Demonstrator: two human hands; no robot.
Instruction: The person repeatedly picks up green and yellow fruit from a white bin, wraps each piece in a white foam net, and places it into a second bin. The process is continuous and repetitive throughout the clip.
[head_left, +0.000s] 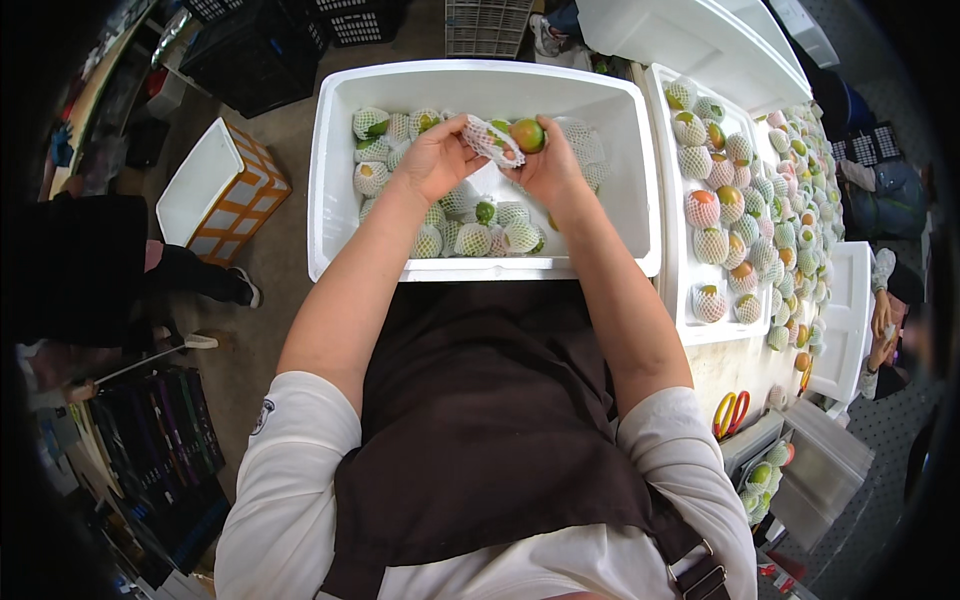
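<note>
Over a white foam box (335,200) my two hands are held close together. My left hand (438,163) pinches a white foam net sleeve (492,141), stretched out toward the right. In my right hand (552,172) is a round green-and-orange fruit (527,136), which looks like a mango, held bare at the fingertips. The right fingers also reach the sleeve's lower end. Beneath them, several net-wrapped fruits (472,240) lie along the near, left and right parts of the box. My forearms hide some of them.
Against the box's right side, a white foam tray (700,275) holds netted fruits, with a large pile (790,230) beyond. Red-and-yellow scissors (730,413) lie nearer. At left stands an orange-taped foam box (235,190). People are at both sides; black crates (355,25) stand behind.
</note>
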